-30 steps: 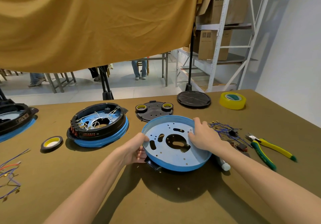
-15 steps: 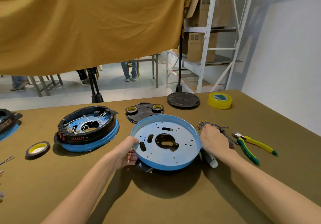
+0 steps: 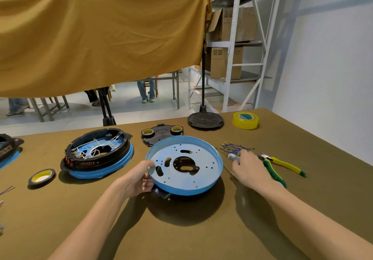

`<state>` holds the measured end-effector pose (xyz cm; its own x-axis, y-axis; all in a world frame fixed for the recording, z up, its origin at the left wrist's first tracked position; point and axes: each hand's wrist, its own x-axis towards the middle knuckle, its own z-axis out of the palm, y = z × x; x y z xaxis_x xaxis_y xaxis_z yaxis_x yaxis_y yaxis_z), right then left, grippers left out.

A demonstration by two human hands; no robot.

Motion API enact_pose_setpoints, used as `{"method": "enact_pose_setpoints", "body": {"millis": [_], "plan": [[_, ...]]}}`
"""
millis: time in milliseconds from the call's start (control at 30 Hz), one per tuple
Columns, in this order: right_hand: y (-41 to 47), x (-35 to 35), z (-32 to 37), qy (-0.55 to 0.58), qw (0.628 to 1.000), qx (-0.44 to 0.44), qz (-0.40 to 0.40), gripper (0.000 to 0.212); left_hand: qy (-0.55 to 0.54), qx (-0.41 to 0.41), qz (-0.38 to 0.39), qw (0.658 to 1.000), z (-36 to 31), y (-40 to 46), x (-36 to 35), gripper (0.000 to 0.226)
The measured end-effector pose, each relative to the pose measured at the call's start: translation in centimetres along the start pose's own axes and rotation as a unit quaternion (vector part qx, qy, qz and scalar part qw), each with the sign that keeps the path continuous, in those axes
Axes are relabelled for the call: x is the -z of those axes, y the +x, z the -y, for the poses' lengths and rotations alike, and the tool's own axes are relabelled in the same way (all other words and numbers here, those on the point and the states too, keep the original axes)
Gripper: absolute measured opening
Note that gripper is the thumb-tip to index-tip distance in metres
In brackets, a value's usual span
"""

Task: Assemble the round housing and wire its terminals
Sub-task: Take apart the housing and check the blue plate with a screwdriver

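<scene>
Centre frame, I see the round blue metal housing pan [image 3: 184,166] tilted on the brown surface [image 3: 201,229]. My left hand [image 3: 139,179] grips its left rim, thumb over the edge. Right of it, my right hand [image 3: 247,168] seems curled round a small grey cylinder [image 3: 233,156], beside the blue wire bundle [image 3: 234,148] and the yellow-green pliers [image 3: 279,164].

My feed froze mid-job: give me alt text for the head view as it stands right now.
A person's left hand grips the near-left rim of a blue perforated round housing pan on a brown table, while the right hand holds a small grey tool beside blue terminal wires and yellow-green pliers. An already wired housing sits to the left.
</scene>
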<state>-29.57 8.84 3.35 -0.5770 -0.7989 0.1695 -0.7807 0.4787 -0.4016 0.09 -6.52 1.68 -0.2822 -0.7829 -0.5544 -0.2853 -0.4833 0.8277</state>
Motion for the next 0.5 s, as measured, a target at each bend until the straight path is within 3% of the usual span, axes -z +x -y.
{"method": "enact_pose_setpoints", "body": {"millis": [100,167,300,367,500], "plan": [[0.6,2.0,0.9,0.109,0.986,0.039,-0.116,0.011,-0.008,-0.001,0.005,1.0,-0.1,0.2,0.0,0.04],[1.2,2.5,2.5,0.203,0.967,0.081,-0.133,0.006,-0.014,0.01,0.013,1.0,-0.3,0.2,0.2,0.049],[2.8,1.4,6.5,0.275,0.954,0.113,-0.038,0.006,-0.024,0.034,0.06,0.997,-0.7,0.4,1.3,0.088],[3.3,0.7,7.9,0.275,0.952,0.137,0.008,0.017,-0.036,0.037,0.076,0.996,-0.5,0.7,2.0,0.098],[3.5,-0.3,9.1,0.276,0.941,0.189,0.049,0.029,-0.087,0.038,0.119,0.988,0.4,1.1,3.3,0.088]]}}
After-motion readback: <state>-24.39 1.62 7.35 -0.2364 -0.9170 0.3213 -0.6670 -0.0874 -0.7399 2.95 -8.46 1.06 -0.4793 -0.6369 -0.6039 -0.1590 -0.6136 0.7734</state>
